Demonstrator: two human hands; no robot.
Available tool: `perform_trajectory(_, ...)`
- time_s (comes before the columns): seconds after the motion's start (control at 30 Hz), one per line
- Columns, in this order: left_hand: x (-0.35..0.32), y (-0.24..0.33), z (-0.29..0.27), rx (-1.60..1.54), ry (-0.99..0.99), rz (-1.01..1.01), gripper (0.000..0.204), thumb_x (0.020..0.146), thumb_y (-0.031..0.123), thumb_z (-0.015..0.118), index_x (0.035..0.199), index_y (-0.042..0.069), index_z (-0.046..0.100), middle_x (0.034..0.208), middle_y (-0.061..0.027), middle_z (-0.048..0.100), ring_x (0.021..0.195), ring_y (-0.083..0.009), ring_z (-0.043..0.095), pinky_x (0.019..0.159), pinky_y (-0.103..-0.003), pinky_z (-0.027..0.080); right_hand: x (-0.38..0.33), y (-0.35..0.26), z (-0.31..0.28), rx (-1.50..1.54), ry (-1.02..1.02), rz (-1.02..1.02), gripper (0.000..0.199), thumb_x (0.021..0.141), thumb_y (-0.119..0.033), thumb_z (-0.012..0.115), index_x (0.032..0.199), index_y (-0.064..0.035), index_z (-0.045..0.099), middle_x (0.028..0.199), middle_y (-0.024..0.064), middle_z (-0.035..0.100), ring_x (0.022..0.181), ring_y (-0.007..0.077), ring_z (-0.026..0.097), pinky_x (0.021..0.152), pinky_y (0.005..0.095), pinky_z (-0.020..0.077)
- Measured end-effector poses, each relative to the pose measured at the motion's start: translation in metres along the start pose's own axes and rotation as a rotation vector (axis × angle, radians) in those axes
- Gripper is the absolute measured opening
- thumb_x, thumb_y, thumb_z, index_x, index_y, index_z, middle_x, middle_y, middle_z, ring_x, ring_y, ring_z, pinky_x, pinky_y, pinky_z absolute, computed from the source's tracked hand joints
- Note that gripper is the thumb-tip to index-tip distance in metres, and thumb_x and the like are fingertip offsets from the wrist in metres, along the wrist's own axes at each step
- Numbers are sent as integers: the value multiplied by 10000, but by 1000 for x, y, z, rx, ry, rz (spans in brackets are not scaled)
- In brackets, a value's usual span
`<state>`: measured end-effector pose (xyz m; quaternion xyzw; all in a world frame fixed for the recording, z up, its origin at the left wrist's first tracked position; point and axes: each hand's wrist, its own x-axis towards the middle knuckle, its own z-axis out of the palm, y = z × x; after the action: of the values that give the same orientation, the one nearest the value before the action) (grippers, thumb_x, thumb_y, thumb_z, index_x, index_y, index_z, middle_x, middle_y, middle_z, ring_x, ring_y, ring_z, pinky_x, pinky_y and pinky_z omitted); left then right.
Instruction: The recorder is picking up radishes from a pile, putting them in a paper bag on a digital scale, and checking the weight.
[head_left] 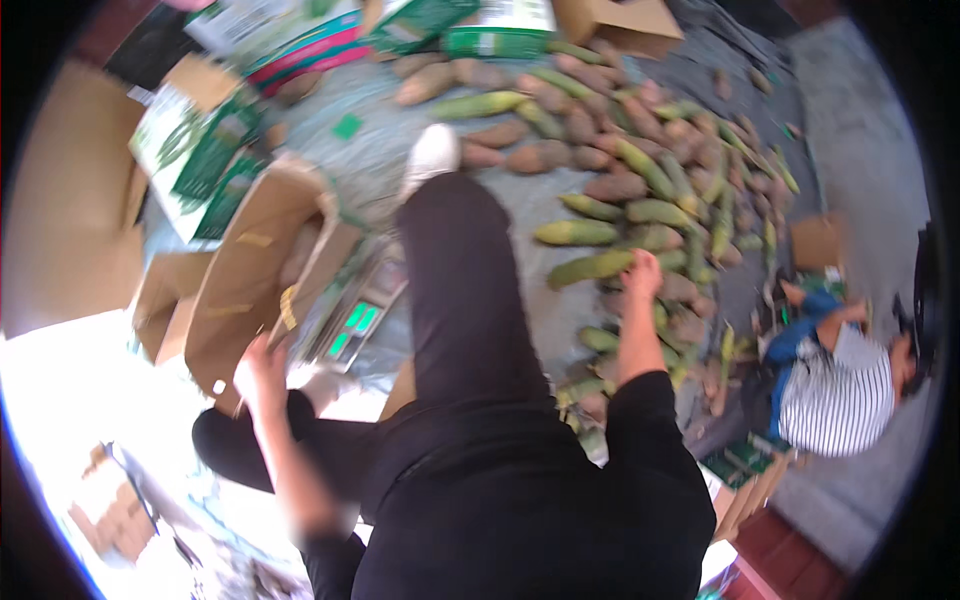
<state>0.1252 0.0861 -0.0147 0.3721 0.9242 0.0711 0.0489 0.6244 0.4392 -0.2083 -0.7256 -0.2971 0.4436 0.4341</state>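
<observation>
Both hands outstretched: right hand [641, 272] on corn cob [592, 267], left hand [262, 372] at carton [250, 290].

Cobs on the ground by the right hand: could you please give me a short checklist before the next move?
1. Right hand on a green cob: ok, touching it.
2. Grip closed round the cob: cannot tell, blurred.
3. Left hand at the brown box: ok, at its edge.
4. Scale in view beside the box: ok.
5. Other person apart from both hands: ok.
</observation>
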Motion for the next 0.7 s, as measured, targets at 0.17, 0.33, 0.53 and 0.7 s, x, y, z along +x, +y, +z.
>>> perform_trajectory(0.17, 2, 5, -3, -46, -65, -86, 173, 782, 258, 646, 857, 102, 646, 817, -105, 631, 773, -321, 621, 678, -417, 489, -29, -36, 43, -127, -164, 0, 118, 931, -259, 563, 965, -161, 620, 945, -49, 622, 830, 86, 543, 620, 279, 419)
perform_trajectory(0.33, 3, 4, -6, -68, -86, -104, 179, 791, 263, 644, 882, 110, 655, 845, -84, 641, 798, -300, 630, 699, -404, 493, -72, -95, 93, -95, -386, -218, 143, 921, -226, 595, 875, -91, 608, 883, -23, 619, 791, 66, 532, 624, 233, 401)
perform_trajectory(0.53, 3, -1, -3, -95, -79, -67, 164, 800, 257, 639, 856, 103, 643, 812, -92, 635, 790, -308, 630, 692, -418, 492, -153, -231, 137, 74, -768, -459, 153, 945, -180, 555, 983, -36, 591, 1151, 57, 620, 934, 94, 566, 774, 235, 444)
perform_trajectory(0.7, 2, 1, -4, -98, -82, -81, 186, 792, 268, 634, 865, 99, 664, 831, -98, 650, 789, -312, 630, 689, -417, 493, -245, -301, 176, 281, -1182, -570, 173, 965, -121, 491, 1076, -17, 575, 1184, 133, 594, 1070, 170, 571, 893, 331, 467)
